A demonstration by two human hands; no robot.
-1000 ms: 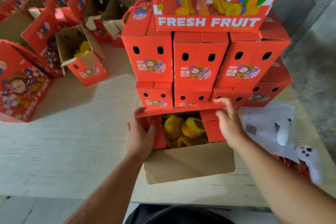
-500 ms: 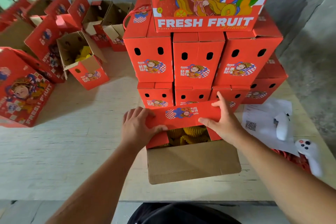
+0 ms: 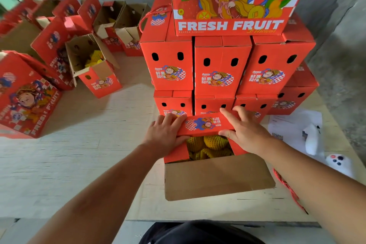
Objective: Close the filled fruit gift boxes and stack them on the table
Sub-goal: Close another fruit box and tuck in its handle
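**Far flap folded over an open fruit box**

In the lower centre of the frame an open red cardboard gift box sits on the pale wooden worktop, its brown near flap hanging toward the viewer. Yellow foam-netted fruit shows inside. The left hand grips the left end of the red printed far flap, thumb under its edge. The right hand lies on the flap's right end with fingers spread and thumb at the front edge. Just behind stands a stack of closed red boxes. More open red boxes fill the upper left. At the right edge, white controllers rest on paper sheets.
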